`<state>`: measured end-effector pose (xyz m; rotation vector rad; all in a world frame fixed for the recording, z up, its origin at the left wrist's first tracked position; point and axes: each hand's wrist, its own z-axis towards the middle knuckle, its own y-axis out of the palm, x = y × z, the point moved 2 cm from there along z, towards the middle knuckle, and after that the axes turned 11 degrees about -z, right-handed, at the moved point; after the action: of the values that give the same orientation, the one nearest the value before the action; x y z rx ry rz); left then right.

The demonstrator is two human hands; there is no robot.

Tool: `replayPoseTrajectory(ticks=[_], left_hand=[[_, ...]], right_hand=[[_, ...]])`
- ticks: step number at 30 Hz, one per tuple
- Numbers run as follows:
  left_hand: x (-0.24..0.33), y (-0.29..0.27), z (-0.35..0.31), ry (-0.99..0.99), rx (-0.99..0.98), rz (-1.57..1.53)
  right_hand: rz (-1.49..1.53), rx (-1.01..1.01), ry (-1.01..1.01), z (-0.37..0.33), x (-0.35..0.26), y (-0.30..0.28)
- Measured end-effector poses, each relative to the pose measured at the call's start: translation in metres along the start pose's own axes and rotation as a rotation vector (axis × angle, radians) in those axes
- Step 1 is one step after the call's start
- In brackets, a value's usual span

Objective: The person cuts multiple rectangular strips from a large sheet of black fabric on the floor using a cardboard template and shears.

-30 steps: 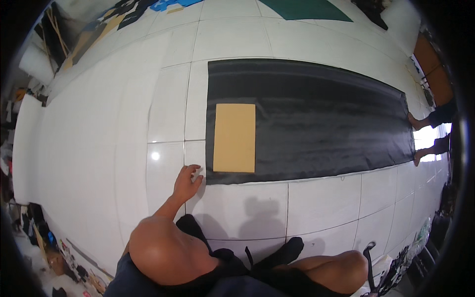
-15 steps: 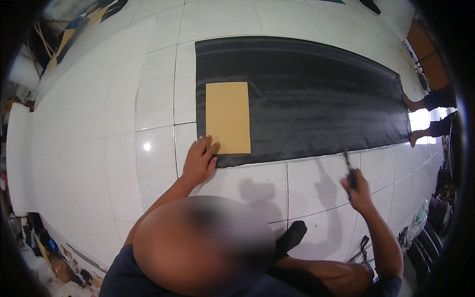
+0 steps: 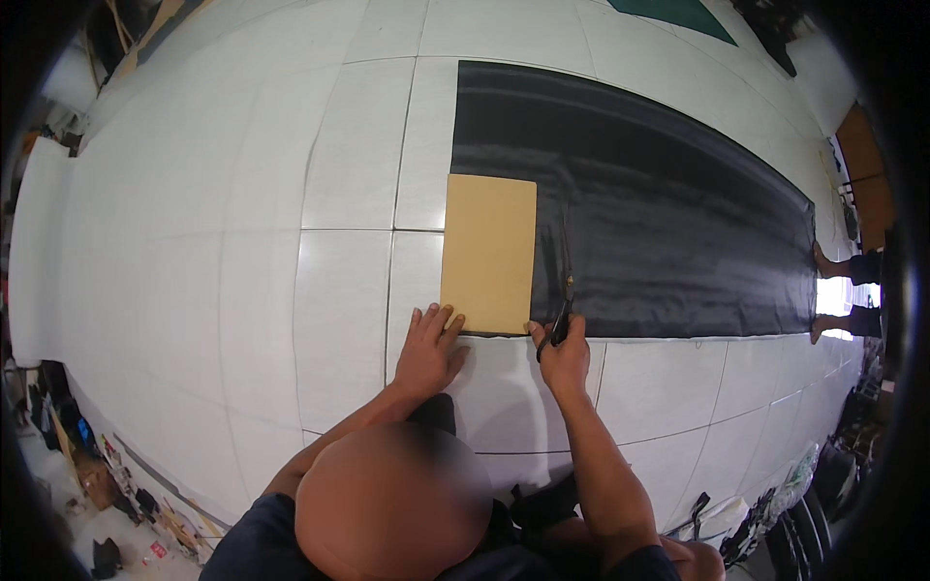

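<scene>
A tan rectangular board (image 3: 489, 254) lies on the lower left corner of a long black sheet (image 3: 668, 223) on the tiled floor. The board's left edge runs about level with the sheet's left edge. My left hand (image 3: 428, 351) is spread flat, its fingertips on the board's lower left corner. In my right hand (image 3: 567, 358) are black-handled scissors (image 3: 568, 271), their blades lying over the sheet and pointing away from me. The thumb of that hand touches the board's lower right corner.
Another person's bare feet (image 3: 825, 327) stand at the sheet's right end. A white roll (image 3: 41, 252) lies at the far left. Odds and ends (image 3: 97, 474) crowd the lower left, plastic-wrapped things (image 3: 799, 474) the lower right. A dark green piece (image 3: 678, 17) is at the top.
The board has slid left and toward me, up to the sheet's edges. My right hand has swung left with the scissors, from beyond the sheet's near edge to beside the board.
</scene>
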<state>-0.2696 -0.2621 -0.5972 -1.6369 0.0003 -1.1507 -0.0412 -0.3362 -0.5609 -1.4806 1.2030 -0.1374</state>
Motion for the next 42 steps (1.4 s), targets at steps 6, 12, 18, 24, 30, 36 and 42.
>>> replayPoseTrajectory(ticks=[6, 12, 18, 24, 30, 36, 42], left_hand=[[0.003, 0.001, 0.003, -0.010, -0.019, -0.041], [-0.004, 0.008, 0.001, -0.008, 0.020, 0.003], [0.024, 0.011, 0.021, 0.099, 0.093, -0.036], [0.033, 0.033, 0.050, 0.227, 0.023, -0.113], [0.022, 0.046, 0.047, 0.205, 0.000, -0.093], [0.018, 0.052, 0.043, 0.211, 0.050, -0.087], [0.017, 0.051, 0.044, 0.202, 0.048, -0.088]], right_hand=[[-0.071, 0.065, 0.000, 0.000, 0.009, 0.015], [-0.015, 0.017, 0.070, -0.003, 0.018, 0.004], [0.250, -0.492, 0.136, -0.093, 0.089, -0.023], [0.514, -0.698, 0.294, -0.174, 0.124, -0.018], [0.681, -0.762, 0.319, -0.166, 0.096, -0.006], [0.730, -0.710, 0.237, -0.159, 0.088, 0.017], [0.566, -0.678, 0.217, -0.155, 0.091, 0.021]])
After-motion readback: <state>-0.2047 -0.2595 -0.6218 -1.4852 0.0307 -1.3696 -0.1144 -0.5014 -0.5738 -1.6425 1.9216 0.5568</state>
